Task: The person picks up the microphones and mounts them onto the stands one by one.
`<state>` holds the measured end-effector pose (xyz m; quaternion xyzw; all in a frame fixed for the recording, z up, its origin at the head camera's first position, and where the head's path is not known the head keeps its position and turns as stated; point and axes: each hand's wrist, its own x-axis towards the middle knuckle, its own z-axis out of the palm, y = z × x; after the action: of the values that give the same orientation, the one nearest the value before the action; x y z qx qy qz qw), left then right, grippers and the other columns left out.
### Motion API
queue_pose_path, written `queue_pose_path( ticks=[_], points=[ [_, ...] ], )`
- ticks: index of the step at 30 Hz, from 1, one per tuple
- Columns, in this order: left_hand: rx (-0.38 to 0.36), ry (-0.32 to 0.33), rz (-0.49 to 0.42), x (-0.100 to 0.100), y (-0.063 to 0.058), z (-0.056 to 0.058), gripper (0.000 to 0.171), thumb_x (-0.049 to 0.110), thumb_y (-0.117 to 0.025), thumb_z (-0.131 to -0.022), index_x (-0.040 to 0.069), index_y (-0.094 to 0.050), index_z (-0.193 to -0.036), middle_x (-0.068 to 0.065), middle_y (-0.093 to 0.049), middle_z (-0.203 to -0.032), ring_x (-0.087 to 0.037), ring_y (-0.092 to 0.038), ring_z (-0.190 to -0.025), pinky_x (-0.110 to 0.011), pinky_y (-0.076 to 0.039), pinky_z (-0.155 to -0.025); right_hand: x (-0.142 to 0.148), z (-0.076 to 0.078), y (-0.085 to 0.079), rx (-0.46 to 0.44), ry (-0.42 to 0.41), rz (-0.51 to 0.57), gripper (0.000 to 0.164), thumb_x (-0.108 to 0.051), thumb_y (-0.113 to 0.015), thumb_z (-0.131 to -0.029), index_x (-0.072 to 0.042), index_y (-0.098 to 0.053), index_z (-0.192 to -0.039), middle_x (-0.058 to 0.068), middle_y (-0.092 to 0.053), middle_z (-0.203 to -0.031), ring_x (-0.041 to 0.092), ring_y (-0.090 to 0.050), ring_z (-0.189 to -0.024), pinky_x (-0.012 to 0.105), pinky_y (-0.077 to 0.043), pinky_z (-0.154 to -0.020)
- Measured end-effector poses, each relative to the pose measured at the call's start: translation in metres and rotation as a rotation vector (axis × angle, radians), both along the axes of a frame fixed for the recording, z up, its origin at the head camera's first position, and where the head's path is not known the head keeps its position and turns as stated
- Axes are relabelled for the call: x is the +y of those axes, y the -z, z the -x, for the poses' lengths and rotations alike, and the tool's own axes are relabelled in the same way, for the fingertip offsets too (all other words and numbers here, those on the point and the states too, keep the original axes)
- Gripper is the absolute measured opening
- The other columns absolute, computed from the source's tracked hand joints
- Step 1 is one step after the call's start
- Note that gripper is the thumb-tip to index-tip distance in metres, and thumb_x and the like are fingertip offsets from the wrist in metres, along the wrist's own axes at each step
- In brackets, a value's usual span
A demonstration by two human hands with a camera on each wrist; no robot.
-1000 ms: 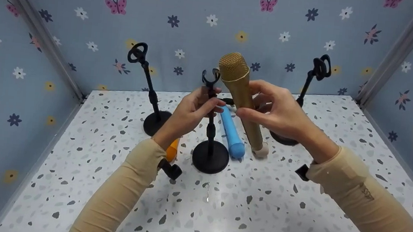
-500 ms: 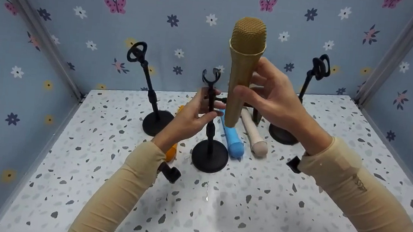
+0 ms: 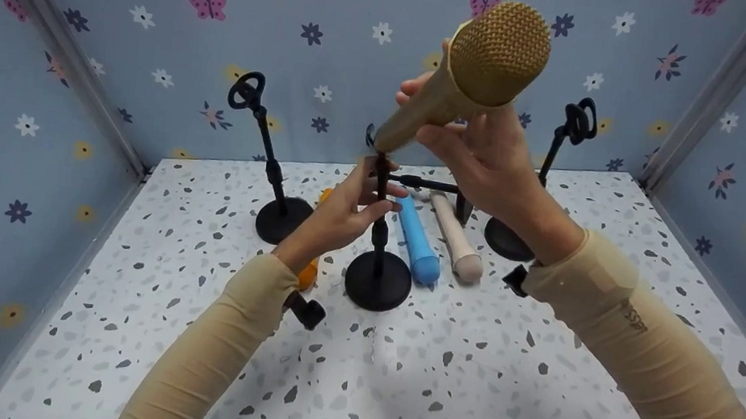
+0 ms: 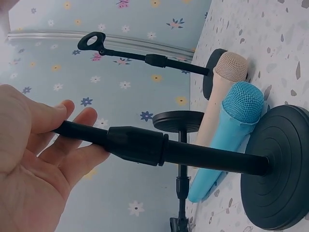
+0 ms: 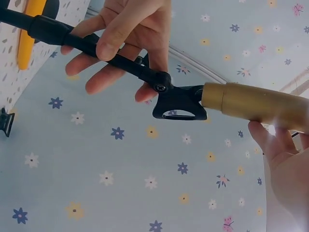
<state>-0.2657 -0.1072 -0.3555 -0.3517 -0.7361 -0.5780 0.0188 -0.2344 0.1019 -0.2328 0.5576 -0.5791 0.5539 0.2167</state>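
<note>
Gold from mesh head to narrow tail, the microphone (image 3: 454, 95) is what has moved in the head view. Half a second ago it stood almost upright, apart from the stand; now it leans, its head at the upper right of centre and its tail brought to the clip (image 3: 371, 135) of the middle stand (image 3: 380, 236), near the centre of the frame. The right hand (image 3: 486, 152) has its thumb and fingers round the barrel. The left hand (image 3: 346, 210) keeps its place on the pole, just below the clip. A blue microphone (image 3: 419, 240) and a pale microphone (image 3: 457, 240) lie on the table (image 3: 331, 381), right of the stand's base.

In the left wrist view the pole slants from middle left to the base at lower right. The left thumb lies along one side of it and loosely bent fingers along the other: a light hold. The clip is outside this view.

In the right wrist view the gold tail meets the clip at right of centre; whether it only touches or has begun to enter, I cannot tell. By my judgement, this tilt takes the work from carrying to fitting, with nearly all the barrel still outside the clip.
</note>
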Motion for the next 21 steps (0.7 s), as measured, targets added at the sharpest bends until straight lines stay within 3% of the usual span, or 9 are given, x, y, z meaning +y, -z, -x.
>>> queue_pose_path(
  ticks=[3,8,13,21],
  points=[
    [0.0,-0.005,-0.001,0.0,0.0,0.0,0.058,-0.001,-0.053,-0.104,0.012,-0.029,-0.154,-0.01,-0.057,-0.137,-0.02,-0.069,-0.109,-0.038,-0.052,-0.101,-0.005,0.003,-0.002,0.069,0.033,-0.03,0.071,-0.028,-0.061,-0.103,0.022,-0.025,-0.139,0.029,-0.056,-0.127,0.042,-0.057,-0.126,0.054,-0.047,-0.104],
    [-0.015,-0.015,0.002,0.0,-0.001,-0.001,0.058,0.002,-0.053,-0.104,0.015,-0.028,-0.155,-0.011,-0.062,-0.131,-0.02,-0.069,-0.109,-0.04,-0.051,-0.102,-0.009,0.008,-0.002,0.125,0.082,-0.093,0.048,-0.016,-0.059,-0.103,0.015,-0.037,-0.132,0.027,-0.057,-0.129,0.038,-0.057,-0.127,0.05,-0.05,-0.102],
    [-0.021,-0.036,0.011,0.0,0.0,-0.002,0.063,0.004,-0.055,-0.104,0.021,-0.027,-0.158,-0.008,-0.066,-0.127,-0.019,-0.07,-0.107,-0.039,-0.052,-0.1,-0.009,0.013,-0.004,0.16,0.111,-0.149,0.04,-0.004,-0.058,-0.102,0.011,-0.037,-0.133,0.021,-0.059,-0.131,0.031,-0.058,-0.126,0.049,-0.053,-0.098],
    [-0.001,-0.063,0.0,0.002,0.004,-0.003,0.064,0.009,-0.059,-0.103,0.023,-0.029,-0.159,-0.003,-0.063,-0.132,-0.024,-0.068,-0.111,-0.039,-0.054,-0.096,-0.008,0.015,-0.011,0.178,0.121,-0.266,0.035,0.004,-0.06,-0.099,0.012,-0.045,-0.129,0.023,-0.058,-0.128,0.032,-0.062,-0.116,0.043,-0.055,-0.096]
  ],
)
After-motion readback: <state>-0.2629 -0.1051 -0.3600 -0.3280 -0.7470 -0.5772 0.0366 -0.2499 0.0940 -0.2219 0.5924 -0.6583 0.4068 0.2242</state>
